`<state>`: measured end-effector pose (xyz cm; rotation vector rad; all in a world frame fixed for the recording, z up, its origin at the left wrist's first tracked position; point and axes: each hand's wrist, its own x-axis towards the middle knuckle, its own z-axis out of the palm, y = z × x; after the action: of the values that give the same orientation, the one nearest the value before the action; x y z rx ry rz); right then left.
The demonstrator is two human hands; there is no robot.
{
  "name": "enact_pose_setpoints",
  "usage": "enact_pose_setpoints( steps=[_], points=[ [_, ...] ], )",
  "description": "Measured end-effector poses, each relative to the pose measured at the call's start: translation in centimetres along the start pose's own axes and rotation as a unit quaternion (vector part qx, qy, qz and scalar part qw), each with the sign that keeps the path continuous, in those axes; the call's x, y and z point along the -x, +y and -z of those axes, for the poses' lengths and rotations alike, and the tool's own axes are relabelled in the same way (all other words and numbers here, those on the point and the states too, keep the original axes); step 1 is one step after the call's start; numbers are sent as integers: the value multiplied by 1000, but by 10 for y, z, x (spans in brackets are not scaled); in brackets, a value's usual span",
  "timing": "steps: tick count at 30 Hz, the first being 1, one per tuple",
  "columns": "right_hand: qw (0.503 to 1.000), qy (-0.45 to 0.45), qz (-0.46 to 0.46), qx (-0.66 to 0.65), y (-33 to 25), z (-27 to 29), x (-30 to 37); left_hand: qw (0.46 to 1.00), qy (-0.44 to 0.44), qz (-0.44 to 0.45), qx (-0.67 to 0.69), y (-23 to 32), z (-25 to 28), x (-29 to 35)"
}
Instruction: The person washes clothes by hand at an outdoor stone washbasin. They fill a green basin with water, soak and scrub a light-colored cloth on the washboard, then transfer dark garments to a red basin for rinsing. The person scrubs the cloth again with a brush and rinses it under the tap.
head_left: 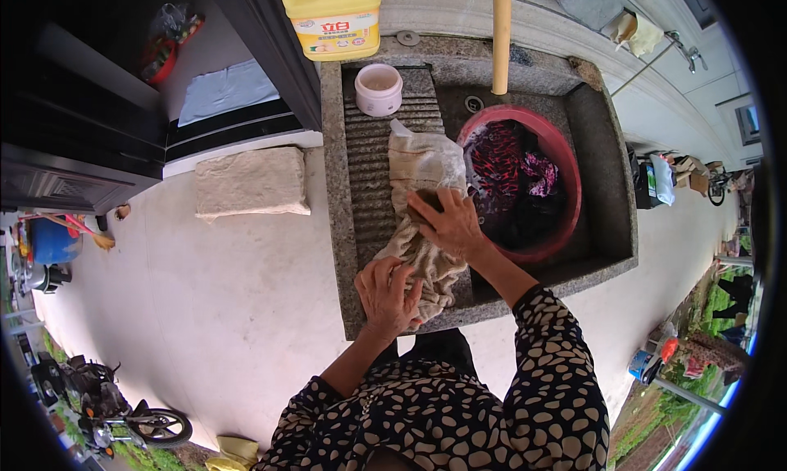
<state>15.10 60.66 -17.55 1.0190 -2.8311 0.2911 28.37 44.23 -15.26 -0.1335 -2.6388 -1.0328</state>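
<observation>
A wet, cream-coloured cloth (426,161) lies lengthwise over the ridged stone washboard (366,155) on the left of the sink, with suds on its upper part. My right hand (455,225) is closed round a brown scrubbing brush (424,207), pressed on the middle of the cloth; the brush's underside is hidden. Nearer to me, my left hand (387,297) grips the cloth's bunched lower end with bent fingers. Just right of the cloth, a red basin (571,184) holds dark and pink-patterned clothes (504,163) in water.
A pinkish-white tub (379,94) stands at the washboard's far end, with a yellow detergent jug (334,20) beyond. A wooden pole (501,45) reaches over the stone sink (611,217). A beige mat (252,182) lies by the doorway at left; a motorcycle (115,405) is farther off.
</observation>
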Motion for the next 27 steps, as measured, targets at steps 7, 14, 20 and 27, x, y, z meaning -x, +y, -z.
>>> enact_pose_setpoints(
  steps=[7,14,20,27],
  points=[
    [983,28,-162,78,75,-34,-38,970,-228,-82,25,8,7,9],
    [917,14,-211,-338,87,-28,-90,995,-28,94,17,11,8,4],
    [890,-197,-237,-336,31,-16,-109,980,-123,149,52,4,1,-2],
    [840,191,-222,-457,113,2,-127,999,16,47,23,2,-1,-3]
  ],
)
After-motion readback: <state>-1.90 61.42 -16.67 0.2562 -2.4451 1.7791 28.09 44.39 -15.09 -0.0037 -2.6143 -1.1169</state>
